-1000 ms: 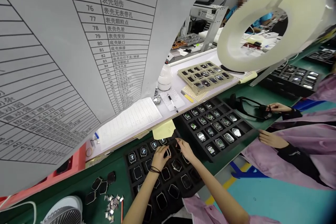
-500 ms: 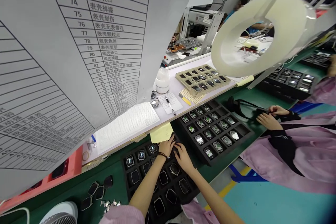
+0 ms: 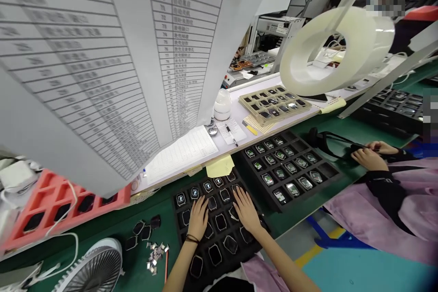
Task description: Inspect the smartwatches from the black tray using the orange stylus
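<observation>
Both hands are over a black compartment tray (image 3: 236,255) of square smartwatches without straps. My left hand (image 3: 199,217), with a dark band on its wrist, rests in the tray's left half, fingers stretched out over a compartment of the second row. My right hand (image 3: 247,212) lies farther right, fingers stretched forward and slightly apart over the watches there. I see nothing held in either hand, though the undersides of the fingers are hidden. In the back row, several watches show lit faces, such as a watch (image 3: 180,199) at the left end. A nearer watch (image 3: 215,254) has a dark screen.
A second black watch tray (image 3: 297,200) stands to the right, beside a co-worker's hands (image 3: 371,157). On the left lie loose watches (image 3: 138,227), small metal pieces (image 3: 156,255) and a fan (image 3: 99,267). A printed sheet (image 3: 137,77) hangs close; a ring-shaped roll (image 3: 287,61) hangs at right.
My hands have parted from the tray's back right corner. The left moved left and nearer, the right slightly nearer, its fingers now stretched out. The camera view has shifted left.
</observation>
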`<move>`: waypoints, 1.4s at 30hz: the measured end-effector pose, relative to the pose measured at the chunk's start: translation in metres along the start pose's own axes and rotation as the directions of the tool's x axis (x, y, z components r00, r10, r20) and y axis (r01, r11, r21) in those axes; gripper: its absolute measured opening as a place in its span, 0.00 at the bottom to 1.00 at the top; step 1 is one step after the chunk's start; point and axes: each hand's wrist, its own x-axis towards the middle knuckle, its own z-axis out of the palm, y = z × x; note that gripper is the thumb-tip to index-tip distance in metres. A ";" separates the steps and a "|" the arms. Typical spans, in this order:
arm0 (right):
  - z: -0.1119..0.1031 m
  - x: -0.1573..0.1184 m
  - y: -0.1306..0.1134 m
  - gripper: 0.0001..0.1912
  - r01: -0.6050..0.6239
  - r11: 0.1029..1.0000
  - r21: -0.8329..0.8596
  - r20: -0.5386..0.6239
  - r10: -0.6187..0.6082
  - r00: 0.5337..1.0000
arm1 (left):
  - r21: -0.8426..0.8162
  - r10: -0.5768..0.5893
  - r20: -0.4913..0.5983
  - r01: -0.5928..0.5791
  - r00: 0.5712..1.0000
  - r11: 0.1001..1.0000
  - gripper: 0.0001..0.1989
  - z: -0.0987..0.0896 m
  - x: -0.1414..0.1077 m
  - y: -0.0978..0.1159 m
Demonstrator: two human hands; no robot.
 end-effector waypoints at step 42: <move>0.003 -0.047 -0.007 0.26 0.026 1.000 0.000 -0.054 -0.026 0.998 | 0.108 -0.232 0.326 0.208 0.916 0.972 0.18 -0.072 -0.016 -0.031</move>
